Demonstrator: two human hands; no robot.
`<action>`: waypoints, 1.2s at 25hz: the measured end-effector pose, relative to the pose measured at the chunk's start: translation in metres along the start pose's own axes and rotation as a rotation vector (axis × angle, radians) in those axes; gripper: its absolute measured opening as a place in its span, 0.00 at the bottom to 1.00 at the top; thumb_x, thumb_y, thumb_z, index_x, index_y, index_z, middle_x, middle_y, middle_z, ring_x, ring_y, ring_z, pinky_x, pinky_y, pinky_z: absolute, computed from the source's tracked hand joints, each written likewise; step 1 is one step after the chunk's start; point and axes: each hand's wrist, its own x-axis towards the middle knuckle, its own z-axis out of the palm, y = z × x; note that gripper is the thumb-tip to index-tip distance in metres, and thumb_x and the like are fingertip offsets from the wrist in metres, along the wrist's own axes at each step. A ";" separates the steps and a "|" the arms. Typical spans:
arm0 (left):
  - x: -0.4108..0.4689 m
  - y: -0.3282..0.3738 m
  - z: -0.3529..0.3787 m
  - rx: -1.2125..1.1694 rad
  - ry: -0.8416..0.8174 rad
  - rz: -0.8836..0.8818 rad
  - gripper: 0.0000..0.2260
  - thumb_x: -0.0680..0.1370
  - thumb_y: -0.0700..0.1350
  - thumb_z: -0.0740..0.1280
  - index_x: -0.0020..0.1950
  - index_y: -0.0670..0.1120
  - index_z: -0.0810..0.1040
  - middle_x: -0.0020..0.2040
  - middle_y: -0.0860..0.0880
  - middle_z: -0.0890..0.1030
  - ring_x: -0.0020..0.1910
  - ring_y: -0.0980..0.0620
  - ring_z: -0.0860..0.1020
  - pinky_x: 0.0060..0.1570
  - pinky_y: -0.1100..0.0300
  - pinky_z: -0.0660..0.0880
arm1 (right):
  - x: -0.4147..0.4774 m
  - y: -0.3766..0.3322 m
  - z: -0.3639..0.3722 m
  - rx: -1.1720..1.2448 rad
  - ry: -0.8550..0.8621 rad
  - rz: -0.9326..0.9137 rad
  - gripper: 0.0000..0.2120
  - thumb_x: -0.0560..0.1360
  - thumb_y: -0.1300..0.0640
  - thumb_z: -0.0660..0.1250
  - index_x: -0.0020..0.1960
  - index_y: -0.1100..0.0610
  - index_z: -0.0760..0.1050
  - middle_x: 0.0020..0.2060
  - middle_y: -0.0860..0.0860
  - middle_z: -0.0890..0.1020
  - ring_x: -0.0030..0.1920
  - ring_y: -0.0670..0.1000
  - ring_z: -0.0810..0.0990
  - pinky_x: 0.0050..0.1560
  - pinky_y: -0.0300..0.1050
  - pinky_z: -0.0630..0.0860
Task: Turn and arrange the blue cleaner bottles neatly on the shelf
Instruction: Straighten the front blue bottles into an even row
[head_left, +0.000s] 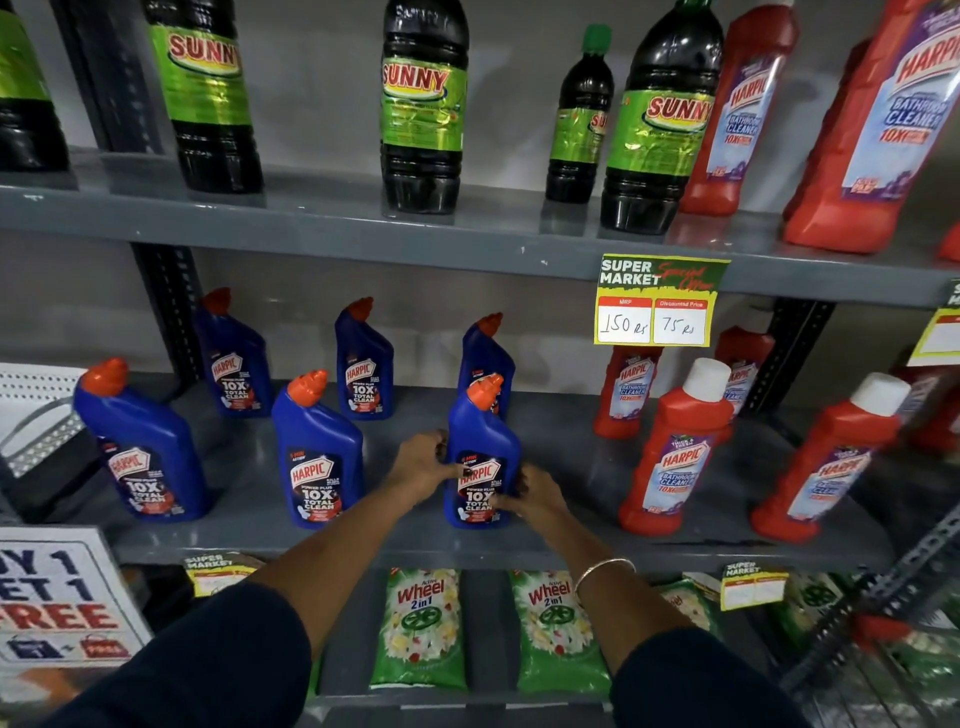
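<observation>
Both hands are clamped on one blue Harpic bottle at the near edge of the grey middle shelf — the left hand on its left side, the right hand low on its right. It stands upright, label facing out. Two more blue bottles stand near to its left, three others farther back. Red Harpic bottles stand well apart on the right.
</observation>
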 end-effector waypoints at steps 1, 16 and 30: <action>0.001 0.000 0.001 -0.009 -0.006 -0.005 0.18 0.68 0.35 0.72 0.56 0.39 0.76 0.53 0.39 0.81 0.52 0.42 0.80 0.55 0.48 0.78 | 0.000 0.001 0.001 -0.005 0.018 0.002 0.27 0.64 0.69 0.75 0.62 0.66 0.71 0.57 0.64 0.80 0.59 0.61 0.78 0.55 0.49 0.77; -0.012 0.003 0.005 0.030 -0.017 0.073 0.25 0.68 0.37 0.73 0.63 0.40 0.70 0.61 0.41 0.77 0.60 0.45 0.76 0.59 0.57 0.72 | -0.009 0.007 0.005 0.025 0.075 0.031 0.27 0.66 0.68 0.74 0.62 0.67 0.70 0.58 0.64 0.79 0.56 0.58 0.79 0.62 0.56 0.75; -0.049 -0.105 -0.112 -0.187 0.270 -0.185 0.24 0.67 0.29 0.70 0.62 0.34 0.69 0.60 0.35 0.77 0.58 0.38 0.76 0.55 0.50 0.72 | 0.000 0.026 0.022 0.131 0.142 -0.002 0.24 0.63 0.72 0.75 0.57 0.70 0.73 0.55 0.68 0.80 0.51 0.56 0.79 0.52 0.56 0.78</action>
